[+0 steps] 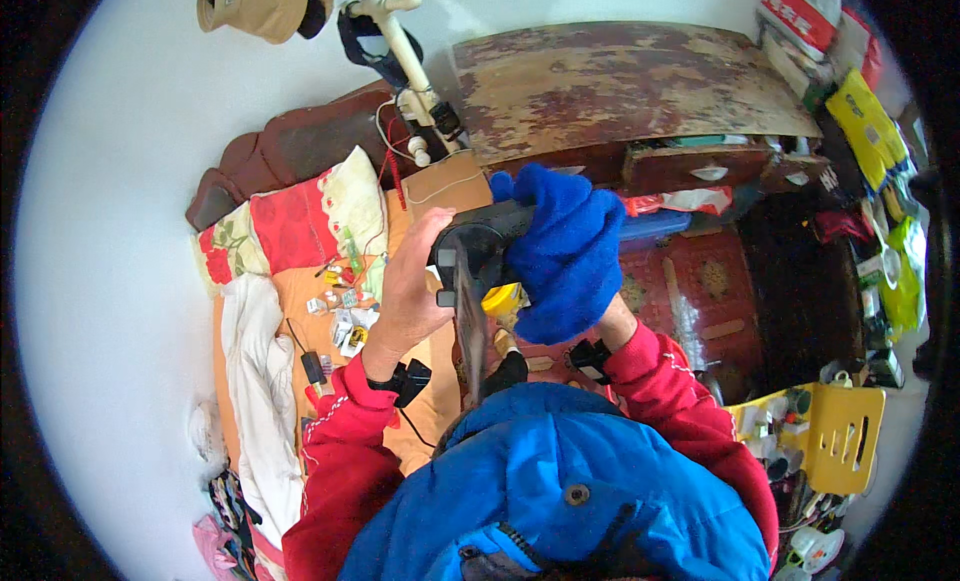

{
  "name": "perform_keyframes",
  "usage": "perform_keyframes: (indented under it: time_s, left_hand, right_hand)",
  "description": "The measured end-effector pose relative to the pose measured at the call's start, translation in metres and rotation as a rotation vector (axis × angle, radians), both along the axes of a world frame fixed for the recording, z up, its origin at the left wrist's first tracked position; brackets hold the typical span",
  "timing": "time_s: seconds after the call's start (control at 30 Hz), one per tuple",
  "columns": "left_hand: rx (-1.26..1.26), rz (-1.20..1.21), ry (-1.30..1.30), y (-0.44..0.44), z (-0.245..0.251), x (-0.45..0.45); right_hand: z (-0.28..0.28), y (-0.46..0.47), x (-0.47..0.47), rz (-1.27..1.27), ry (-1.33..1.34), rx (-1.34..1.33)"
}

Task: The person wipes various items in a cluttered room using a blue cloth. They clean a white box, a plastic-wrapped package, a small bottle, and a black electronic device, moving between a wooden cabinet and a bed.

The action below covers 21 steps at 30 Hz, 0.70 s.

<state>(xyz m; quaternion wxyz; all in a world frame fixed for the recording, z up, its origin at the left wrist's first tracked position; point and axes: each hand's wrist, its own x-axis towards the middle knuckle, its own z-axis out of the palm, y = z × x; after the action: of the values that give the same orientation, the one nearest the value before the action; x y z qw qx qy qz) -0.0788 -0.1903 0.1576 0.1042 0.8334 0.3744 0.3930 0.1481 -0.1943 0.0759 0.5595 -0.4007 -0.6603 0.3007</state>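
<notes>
My left hand (409,292) grips the left end of a black object with a rounded body (480,224), held up in front of my chest. What exactly the object is I cannot tell. A dark strap-like strip (472,318) hangs from it towards my jacket. Over on its right side, a bunched blue cloth (566,251) presses against the black object. The cloth covers my right hand, which holds it; only the wrist (617,322) shows below. Both wrists carry black strapped devices (411,383).
On the left is a bed with an orange sheet (420,438), pillows (292,228), a white cloth (259,356) and small packages (351,329). A worn wooden desk (637,78) stands ahead. Lower right, a yellow plastic holder (844,438) stands near glass cups. A yellow-lidded container (501,299) is below my hands.
</notes>
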Motion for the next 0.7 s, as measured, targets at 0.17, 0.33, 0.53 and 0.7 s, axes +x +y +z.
perform_keyframes:
  time_s: [0.17,0.33,0.53,0.7]
  left_hand:
    - [0.161,-0.097,0.125,-0.027,0.011,0.034]
    - [0.096,-0.157,0.057,-0.053,0.004,0.058]
    - [-0.209,-0.127,-0.065,-0.082,-0.026,0.060]
    - [-0.438,-0.152,-0.206,-0.077,-0.041,0.053]
  right_hand:
    - [0.008,-0.029,0.033,-0.166,-0.270,0.118]
    - [-0.008,-0.056,0.048,-0.258,-0.149,0.086]
    - [0.005,-0.067,0.060,-0.202,-0.047,0.069]
    - [0.041,-0.092,0.062,-0.233,-0.349,0.146]
